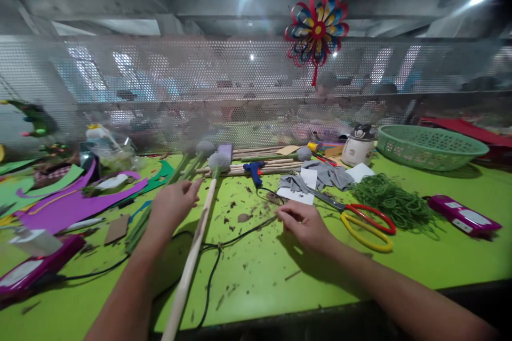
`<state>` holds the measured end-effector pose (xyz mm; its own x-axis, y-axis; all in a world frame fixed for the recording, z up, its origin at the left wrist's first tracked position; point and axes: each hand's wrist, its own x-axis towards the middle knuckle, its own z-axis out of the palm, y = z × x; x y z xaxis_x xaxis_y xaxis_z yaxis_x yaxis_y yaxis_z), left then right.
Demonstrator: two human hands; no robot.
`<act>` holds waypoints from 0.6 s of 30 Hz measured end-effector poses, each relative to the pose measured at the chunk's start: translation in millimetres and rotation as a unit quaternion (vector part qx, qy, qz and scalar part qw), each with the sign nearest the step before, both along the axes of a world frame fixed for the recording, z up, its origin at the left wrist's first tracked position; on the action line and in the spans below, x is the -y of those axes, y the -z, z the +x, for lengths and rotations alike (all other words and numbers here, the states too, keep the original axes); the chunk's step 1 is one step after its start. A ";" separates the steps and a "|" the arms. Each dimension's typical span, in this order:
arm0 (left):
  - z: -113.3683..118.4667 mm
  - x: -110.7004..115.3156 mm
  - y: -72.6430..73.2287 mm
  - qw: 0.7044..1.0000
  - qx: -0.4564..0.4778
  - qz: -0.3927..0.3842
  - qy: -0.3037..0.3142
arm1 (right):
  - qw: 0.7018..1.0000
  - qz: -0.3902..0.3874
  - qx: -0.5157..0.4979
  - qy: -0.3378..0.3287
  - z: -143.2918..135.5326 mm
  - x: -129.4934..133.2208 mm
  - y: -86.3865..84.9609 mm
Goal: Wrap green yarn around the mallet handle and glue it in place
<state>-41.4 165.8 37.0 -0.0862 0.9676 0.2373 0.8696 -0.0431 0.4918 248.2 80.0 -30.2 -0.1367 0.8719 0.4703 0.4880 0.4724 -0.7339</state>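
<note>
A pale wooden stick (196,245) with a fluffy grey ball (219,161) and green wrapping at its top lies slanting toward me. Just left of it is my left hand (173,206), its index finger stretched out apart from the other, half-curled fingers; I see nothing in it. My right hand (303,224) hovers over the table's middle, thumb and fingertips pinched together. Whatever they pinch is too small to make out. A black cable (248,232) runs by those fingertips. Behind the hands rests a blue glue gun (254,171).
Scissors (344,206) with red and yellow handles lie beside green yarn (390,200). Farther back are grey fabric (332,176), a white container (359,146) and a green basket (432,149). Purple felt (80,205) and a magenta device (36,266) are at left; another magenta device (464,216) lies right.
</note>
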 end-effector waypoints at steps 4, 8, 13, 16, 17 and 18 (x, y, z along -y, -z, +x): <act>6.7 -6.4 23.2 0.993 -0.083 -0.080 -0.030 | 0.998 -0.030 0.035 0.033 5.9 -29.2 -14.3; 17.5 -13.2 45.4 0.985 -0.101 -0.134 -0.029 | 0.987 -0.062 0.129 0.074 3.0 -88.1 -33.3; 17.2 -17.8 59.2 0.986 -0.063 -0.154 -0.032 | 0.954 -0.117 0.248 0.125 -27.1 -153.8 -35.4; 15.4 -17.2 57.8 0.990 -0.014 -0.139 -0.034 | 0.931 -0.143 0.292 0.166 -51.1 -173.8 -26.5; 15.6 -16.4 56.0 0.991 0.005 -0.131 -0.031 | 0.924 -0.150 0.302 0.178 -58.6 -178.2 -23.3; 16.1 -15.3 53.8 0.992 0.026 -0.122 -0.026 | 0.918 -0.157 0.310 0.190 -65.5 -181.9 -20.4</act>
